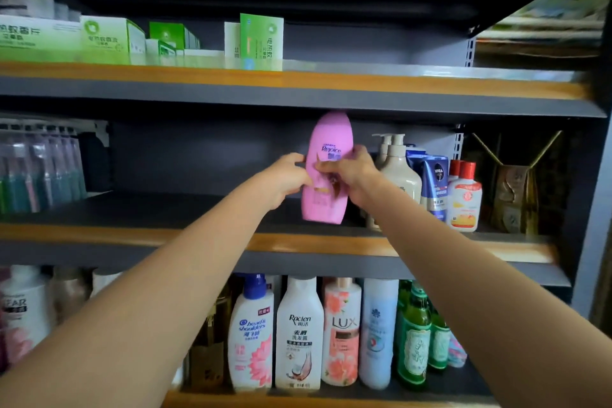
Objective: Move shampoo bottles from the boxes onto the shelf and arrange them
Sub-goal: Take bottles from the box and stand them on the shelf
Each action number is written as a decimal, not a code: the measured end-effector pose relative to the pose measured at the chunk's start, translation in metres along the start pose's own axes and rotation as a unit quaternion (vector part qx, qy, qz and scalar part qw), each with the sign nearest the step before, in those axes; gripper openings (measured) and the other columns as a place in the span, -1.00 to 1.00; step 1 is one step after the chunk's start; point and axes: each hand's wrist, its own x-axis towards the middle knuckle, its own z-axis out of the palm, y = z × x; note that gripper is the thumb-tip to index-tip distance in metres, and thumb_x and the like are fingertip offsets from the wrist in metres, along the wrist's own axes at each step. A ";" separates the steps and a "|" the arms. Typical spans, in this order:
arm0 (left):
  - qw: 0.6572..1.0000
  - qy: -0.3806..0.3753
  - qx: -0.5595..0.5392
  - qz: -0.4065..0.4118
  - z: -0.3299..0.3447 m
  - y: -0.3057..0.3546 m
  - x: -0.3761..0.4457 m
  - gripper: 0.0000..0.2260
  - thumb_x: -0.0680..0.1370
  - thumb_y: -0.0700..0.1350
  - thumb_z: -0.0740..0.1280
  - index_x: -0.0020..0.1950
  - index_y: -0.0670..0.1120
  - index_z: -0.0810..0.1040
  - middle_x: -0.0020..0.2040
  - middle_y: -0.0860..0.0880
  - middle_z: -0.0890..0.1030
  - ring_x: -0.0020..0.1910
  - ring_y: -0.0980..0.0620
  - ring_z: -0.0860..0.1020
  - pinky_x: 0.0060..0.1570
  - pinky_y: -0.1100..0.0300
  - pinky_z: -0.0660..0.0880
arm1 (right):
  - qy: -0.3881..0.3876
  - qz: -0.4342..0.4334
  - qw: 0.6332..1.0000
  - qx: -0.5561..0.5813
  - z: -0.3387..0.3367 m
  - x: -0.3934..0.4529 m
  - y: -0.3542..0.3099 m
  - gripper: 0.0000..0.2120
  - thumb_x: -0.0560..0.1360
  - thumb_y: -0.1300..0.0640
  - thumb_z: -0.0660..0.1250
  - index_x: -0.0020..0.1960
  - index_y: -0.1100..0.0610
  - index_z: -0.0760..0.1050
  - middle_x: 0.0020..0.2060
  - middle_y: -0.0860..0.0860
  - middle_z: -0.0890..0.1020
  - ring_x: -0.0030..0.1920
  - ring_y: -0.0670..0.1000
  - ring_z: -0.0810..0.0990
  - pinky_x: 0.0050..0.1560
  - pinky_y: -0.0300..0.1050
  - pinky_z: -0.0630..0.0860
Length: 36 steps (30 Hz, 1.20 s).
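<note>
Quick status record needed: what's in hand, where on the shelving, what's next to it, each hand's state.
item: pink Rejoice bottle, upright
location: middle shelf, bottom at shelf level
left hand: grips bottle's left side
right hand: grips bottle's right side
right neighbour: cream pump bottle, close beside
shelf below: Head & Shoulders bottle, Lux bottle
</note>
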 end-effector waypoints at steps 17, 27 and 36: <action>0.997 -0.003 0.074 -0.020 0.029 -0.032 0.046 -0.55 0.46 -0.32 0.40 0.27 -0.07 0.34 0.23 -0.09 0.48 0.18 -0.10 0.51 0.00 0.08 0.58 | 0.020 -0.076 0.836 -0.544 -0.016 0.013 0.018 -0.80 0.43 0.11 0.42 -0.23 0.15 0.43 -0.09 0.13 0.65 -0.08 0.16 0.63 -0.04 -0.04 0.59; 0.981 0.042 0.186 -0.021 0.050 -0.035 0.075 -0.53 0.47 -0.33 0.27 0.35 -0.08 0.27 0.29 -0.16 0.42 0.18 -0.21 0.51 0.08 -0.05 0.55 | 0.034 -0.093 0.817 -0.568 -0.024 0.015 0.029 -0.93 0.50 0.36 0.19 -0.03 0.26 0.39 0.07 0.27 0.58 0.05 0.23 0.62 -0.08 -0.05 0.53; 0.957 0.068 0.281 0.011 0.044 -0.038 0.072 -0.64 0.50 -0.22 0.28 0.29 -0.11 0.36 0.27 -0.17 0.47 0.20 -0.19 0.50 0.16 0.02 0.50 | -0.016 -0.039 0.816 -0.577 -0.009 0.013 0.026 -0.93 0.51 0.26 0.24 -0.02 0.21 0.46 -0.15 0.21 0.62 -0.06 0.20 0.64 -0.18 -0.13 0.58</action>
